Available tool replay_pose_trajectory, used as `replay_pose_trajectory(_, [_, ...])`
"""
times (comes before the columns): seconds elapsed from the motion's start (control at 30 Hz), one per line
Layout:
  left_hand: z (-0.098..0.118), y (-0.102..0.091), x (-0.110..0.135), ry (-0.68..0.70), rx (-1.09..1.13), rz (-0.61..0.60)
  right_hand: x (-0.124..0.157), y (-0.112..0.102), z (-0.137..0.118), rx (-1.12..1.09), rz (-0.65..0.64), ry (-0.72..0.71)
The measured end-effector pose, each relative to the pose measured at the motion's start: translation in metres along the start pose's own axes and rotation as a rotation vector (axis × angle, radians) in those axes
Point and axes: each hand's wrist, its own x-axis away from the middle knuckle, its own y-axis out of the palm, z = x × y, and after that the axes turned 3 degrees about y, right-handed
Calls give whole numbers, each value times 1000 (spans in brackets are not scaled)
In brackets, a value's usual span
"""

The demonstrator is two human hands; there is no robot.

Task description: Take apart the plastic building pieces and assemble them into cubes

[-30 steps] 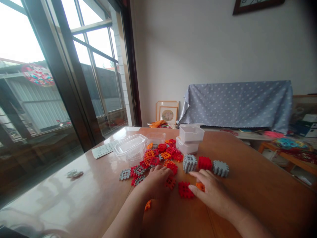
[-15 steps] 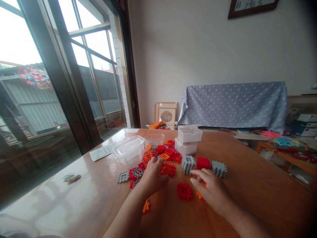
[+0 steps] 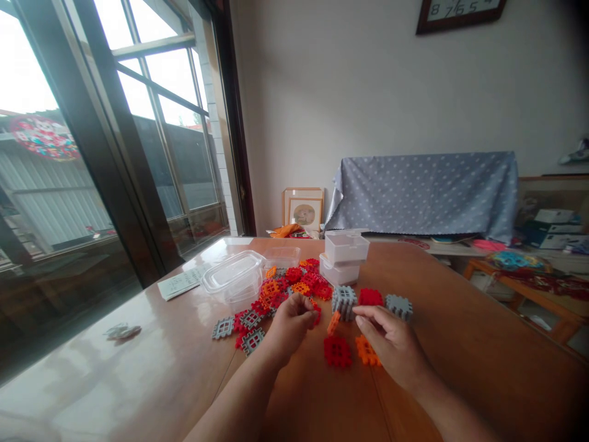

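My left hand [image 3: 294, 322] is closed, its fingers curled together at the near edge of a pile of red, orange and grey interlocking plastic tiles [image 3: 299, 287]. What it holds, if anything, is hidden. My right hand [image 3: 391, 337] holds nothing, thumb and fingers apart, close to a grey tile stack [image 3: 343, 301]. Between both hands an orange tile [image 3: 334, 323] appears tilted on edge; whether it touches anything is unclear. Below it lies a red tile [image 3: 337, 352]. Another orange tile [image 3: 367, 351] is partly covered by my right hand.
Behind the right hand sit a red stack [image 3: 370, 297] and a second grey stack [image 3: 399, 306]. Clear plastic containers [image 3: 234, 273] and white boxes [image 3: 346, 248] stand farther back. A paper [image 3: 181, 282] and a small clear packet [image 3: 122, 331] lie left.
My left hand has curled its fingers and shifted slightly right. A tilted orange tile now shows between the hands. My right hand has moved slightly, uncovering more of the orange tile beneath it.
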Motion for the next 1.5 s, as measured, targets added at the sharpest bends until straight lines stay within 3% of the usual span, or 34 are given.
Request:
replay_pose_trajectory(0.17, [-3, 0, -1, 56, -110, 70, -2, -5, 2, -6, 56, 28])
replay_pose_trajectory(0.43, [-17, 8, -6, 204, -396, -83, -5, -8, 6, 15, 71, 58])
replay_pose_trajectory(0.73, [-14, 22, -4, -152, -42, -164, -4, -4, 4, 19, 59, 54])
replay_pose_trajectory(0.9, [-24, 22, -11, -276, 24, -195, -4, -5, 3, 9, 65, 49])
replay_pose_trajectory(1.27, [-32, 21, -20, -310, 126, -243, -5, -6, 2, -8, 79, 34])
replay_pose_trajectory(1.5, [-21, 18, -18, -311, 199, -228, -5, -6, 2, 0, 85, 24])
